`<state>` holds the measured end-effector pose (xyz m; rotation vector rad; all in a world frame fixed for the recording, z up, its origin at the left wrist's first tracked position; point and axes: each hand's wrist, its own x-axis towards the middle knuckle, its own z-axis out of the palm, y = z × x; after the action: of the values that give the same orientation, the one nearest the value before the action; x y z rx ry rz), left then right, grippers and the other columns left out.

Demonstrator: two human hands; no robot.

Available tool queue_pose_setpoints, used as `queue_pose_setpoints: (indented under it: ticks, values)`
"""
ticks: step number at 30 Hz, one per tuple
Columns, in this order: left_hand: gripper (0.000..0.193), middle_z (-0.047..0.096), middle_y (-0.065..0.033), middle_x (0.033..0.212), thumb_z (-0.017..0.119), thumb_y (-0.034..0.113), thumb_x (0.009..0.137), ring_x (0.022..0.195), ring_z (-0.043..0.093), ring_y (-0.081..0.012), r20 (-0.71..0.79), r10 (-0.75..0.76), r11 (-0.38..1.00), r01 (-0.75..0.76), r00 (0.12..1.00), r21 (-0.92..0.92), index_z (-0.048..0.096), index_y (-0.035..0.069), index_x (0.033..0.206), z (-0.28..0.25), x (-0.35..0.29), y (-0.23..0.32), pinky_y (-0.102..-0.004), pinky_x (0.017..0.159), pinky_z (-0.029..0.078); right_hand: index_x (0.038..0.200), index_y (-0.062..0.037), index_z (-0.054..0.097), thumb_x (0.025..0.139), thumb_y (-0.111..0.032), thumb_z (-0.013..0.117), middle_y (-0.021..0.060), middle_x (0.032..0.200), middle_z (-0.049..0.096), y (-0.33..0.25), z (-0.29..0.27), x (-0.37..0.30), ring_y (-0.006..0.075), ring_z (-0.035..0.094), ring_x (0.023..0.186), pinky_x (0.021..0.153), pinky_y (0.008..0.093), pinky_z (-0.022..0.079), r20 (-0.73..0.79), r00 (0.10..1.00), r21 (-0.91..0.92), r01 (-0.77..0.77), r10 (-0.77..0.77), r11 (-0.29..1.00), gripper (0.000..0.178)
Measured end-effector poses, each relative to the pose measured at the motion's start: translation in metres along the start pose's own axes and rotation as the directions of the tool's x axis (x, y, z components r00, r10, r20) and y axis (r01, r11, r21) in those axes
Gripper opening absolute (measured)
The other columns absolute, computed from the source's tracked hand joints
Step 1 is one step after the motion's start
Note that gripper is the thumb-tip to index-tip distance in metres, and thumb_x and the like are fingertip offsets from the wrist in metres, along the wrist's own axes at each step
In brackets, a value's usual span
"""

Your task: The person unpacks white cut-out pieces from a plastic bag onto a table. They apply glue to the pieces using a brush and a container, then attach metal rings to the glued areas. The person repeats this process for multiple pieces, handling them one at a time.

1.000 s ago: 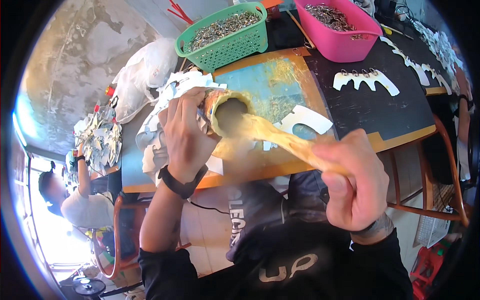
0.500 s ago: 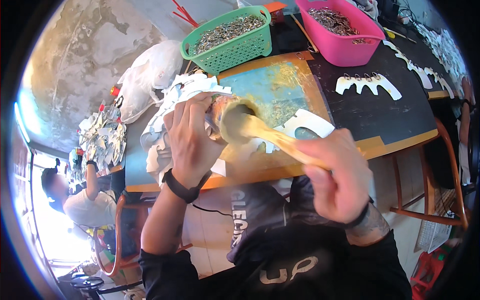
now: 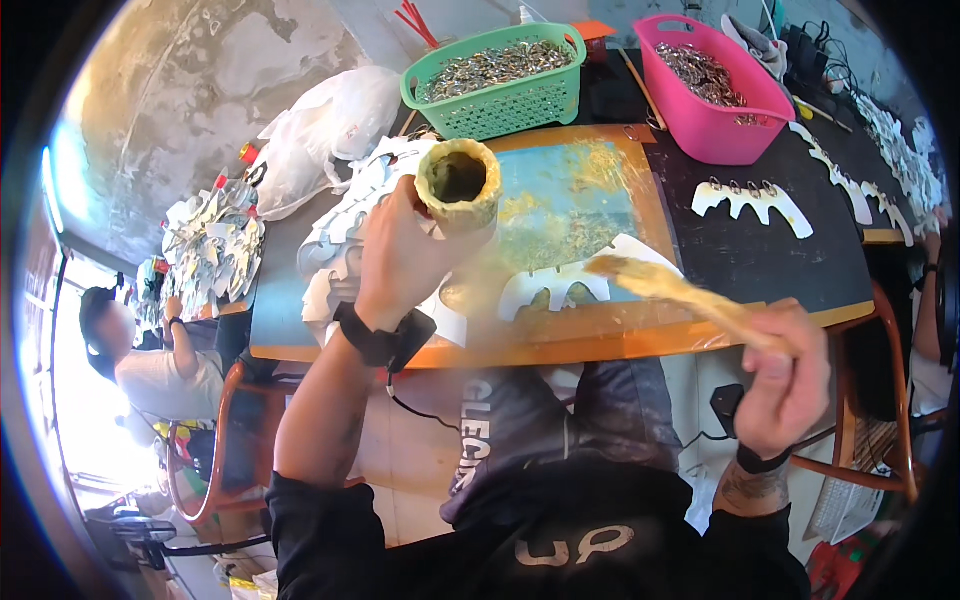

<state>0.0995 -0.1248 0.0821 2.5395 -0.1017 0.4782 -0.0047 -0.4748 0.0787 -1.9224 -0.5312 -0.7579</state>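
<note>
My left hand (image 3: pixel 405 260) is wrapped round a glue-crusted pot (image 3: pixel 462 212), its dark mouth tilted toward me. In my right hand (image 3: pixel 785 375) is the handle of a yellowed brush (image 3: pixel 690 300). The brush's tip lies over a white scalloped cut piece (image 3: pixel 550 287) on the stained board; whether it touches I cannot tell. Beside my left hand a heap of white cut pieces (image 3: pixel 335 235) covers the left part of the table.
A green basket (image 3: pixel 490 105) and a pink basket (image 3: pixel 715 130), both filled with metal rings, stand at the back. Scalloped pieces with rings (image 3: pixel 750 205) lie on the black mat at right. A plastic bag (image 3: pixel 320 140) sits back left. A seated person (image 3: pixel 170 370) works at far left.
The brush has come out of the pot and moved right, over the white piece. My left hand has brought the pot more upright.
</note>
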Motion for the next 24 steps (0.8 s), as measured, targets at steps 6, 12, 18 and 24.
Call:
queue_pose_setpoints:
  ticks: [6, 12, 18, 24]
  values:
    - [0.067, 0.076, -0.0107, 0.103, 0.091, 0.034, 0.066, 0.091, 0.072, -0.0183, 0.093, -0.073, 0.967, 0.093, 0.993, -0.238, 0.067, -0.001, 0.118, 0.014, 0.019, -0.008, -0.0331, 0.083, 0.056, 0.128, 0.0069, 0.053, 0.111, -0.026, 0.040, 0.0159, 0.095, 0.062, 0.027, -0.013, 0.002, 0.0195, 0.057, 0.076, 0.072, 0.0349, 0.050, -0.476, 0.867, 0.359, 0.043, 0.144, 0.932, 0.039]
    - [0.072, 0.073, -0.0100, 0.116, 0.093, 0.029, 0.072, 0.104, 0.070, -0.0155, 0.169, 0.050, 0.924, 0.019, 0.984, -0.383, 0.060, -0.002, 0.128, 0.049, 0.046, -0.024, -0.0319, 0.091, 0.055, 0.124, 0.0058, 0.057, 0.109, -0.016, 0.045, 0.0102, 0.095, 0.061, 0.050, -0.026, 0.011, 0.0146, 0.053, 0.079, 0.069, 0.0304, 0.042, -0.394, 0.888, 0.479, -0.024, 0.240, 0.877, 0.030]
    - [0.090, 0.067, -0.0119, 0.128, 0.093, 0.029, 0.072, 0.108, 0.066, -0.0211, 0.272, -0.008, 0.904, 0.123, 0.962, -0.410, 0.046, -0.005, 0.141, 0.060, 0.047, -0.061, -0.0355, 0.096, 0.052, 0.115, 0.0026, 0.065, 0.106, -0.015, 0.057, 0.0007, 0.082, 0.058, 0.061, -0.002, 0.024, 0.0076, 0.050, 0.073, 0.067, 0.0236, 0.039, -0.252, 0.872, 0.449, -0.278, 0.419, 0.849, 0.021]
    - [0.080, 0.060, -0.0243, 0.131, 0.084, 0.027, 0.078, 0.116, 0.061, -0.0340, -0.220, 0.176, 0.982, -0.186, 0.959, -0.026, 0.046, -0.006, 0.140, 0.020, -0.023, 0.006, -0.0416, 0.099, 0.050, 0.112, 0.0010, 0.067, 0.107, -0.017, 0.057, -0.0016, 0.077, 0.057, 0.065, 0.013, 0.034, 0.0057, 0.049, 0.070, 0.066, 0.0222, 0.037, -0.213, 0.873, 0.312, -0.364, 0.438, 0.878, 0.021]
